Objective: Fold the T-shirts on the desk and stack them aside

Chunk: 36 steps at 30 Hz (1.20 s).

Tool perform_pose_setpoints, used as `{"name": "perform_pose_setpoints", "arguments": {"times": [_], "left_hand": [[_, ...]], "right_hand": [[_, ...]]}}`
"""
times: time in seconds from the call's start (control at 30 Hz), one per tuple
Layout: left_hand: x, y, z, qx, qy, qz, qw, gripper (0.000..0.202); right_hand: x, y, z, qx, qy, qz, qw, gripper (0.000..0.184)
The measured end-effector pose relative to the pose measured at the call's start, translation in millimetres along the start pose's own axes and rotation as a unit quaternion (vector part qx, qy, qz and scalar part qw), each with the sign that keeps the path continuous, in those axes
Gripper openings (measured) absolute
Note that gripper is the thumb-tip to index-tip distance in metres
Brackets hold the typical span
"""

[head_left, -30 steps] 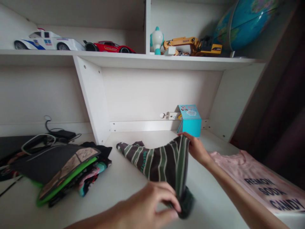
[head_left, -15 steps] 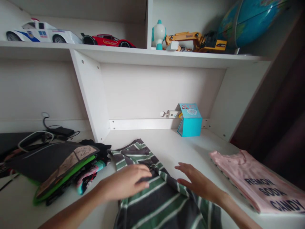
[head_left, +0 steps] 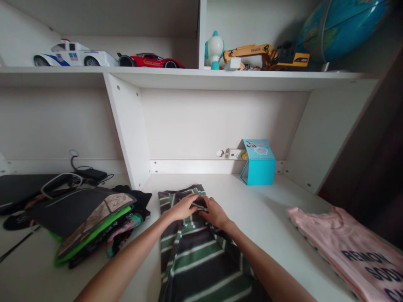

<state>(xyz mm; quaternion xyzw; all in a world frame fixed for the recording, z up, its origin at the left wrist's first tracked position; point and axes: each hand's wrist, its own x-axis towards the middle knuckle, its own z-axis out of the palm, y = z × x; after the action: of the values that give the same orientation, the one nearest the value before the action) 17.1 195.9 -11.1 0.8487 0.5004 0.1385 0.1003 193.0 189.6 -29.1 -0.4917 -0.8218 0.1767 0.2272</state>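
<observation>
A striped garment (head_left: 201,256) in dark grey, green and white, apparently a shirt, lies lengthwise in front of me with its far end towards the back panel. Both hands are over its upper part, close together, fingertips almost meeting. My left hand (head_left: 185,207) rests on the fabric with fingers stretched forward and thumb apart. Opposite it, my right hand (head_left: 215,213) touches the cloth with fingers slightly bent and thumb apart. Neither hand shows cloth pinched in it. The garment's near end runs out of view below, and my right forearm covers part of its right side.
Left of the garment is a pile of folded clothes (head_left: 94,218), with cables and a black adapter (head_left: 91,173) behind. A folded pink shirt (head_left: 349,247) lies right. A blue desk calendar (head_left: 260,171) stands at the back. Toy vehicles (head_left: 147,61) and a globe (head_left: 343,31) occupy the shelf above.
Both hands have moved forward and closer together, from above the garment's middle onto its far part. The garment's far end now lies straighter and its right side is drawn in. The view has shifted slightly.
</observation>
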Motion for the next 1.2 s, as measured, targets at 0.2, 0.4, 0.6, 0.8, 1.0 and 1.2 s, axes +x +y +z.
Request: {"name": "perform_pose_setpoints", "arguments": {"times": [0.2, 0.4, 0.6, 0.8, 1.0, 1.2], "left_hand": [[-20, 23, 3.4, 0.039, 0.056, -0.043, 0.997, 0.059], [-25, 39, 8.9, 0.065, -0.021, 0.045, 0.997, 0.034], [1, 44, 2.4, 0.038, -0.011, 0.038, 0.998, 0.012], [10, -26, -45.0, 0.092, 0.053, -0.180, 0.978, 0.019], [-3, -49, -52.9, 0.135, 0.012, -0.240, 0.961, 0.027], [37, -3, 0.1, 0.065, -0.020, -0.041, 0.997, 0.046]], "right_hand": [[18, 26, -16, 0.014, 0.045, 0.056, 0.997, 0.024], [10, 84, -69, -0.023, 0.146, 0.155, 0.977, 0.026], [-9, 126, -83, -0.073, 0.165, 0.198, 0.964, 0.025], [-45, 174, -111, -0.170, 0.214, 0.269, 0.924, 0.026], [-56, 192, -119, -0.237, 0.138, 0.233, 0.933, 0.032], [-22, 170, -90, -0.242, 0.030, 0.156, 0.957, 0.030]]}}
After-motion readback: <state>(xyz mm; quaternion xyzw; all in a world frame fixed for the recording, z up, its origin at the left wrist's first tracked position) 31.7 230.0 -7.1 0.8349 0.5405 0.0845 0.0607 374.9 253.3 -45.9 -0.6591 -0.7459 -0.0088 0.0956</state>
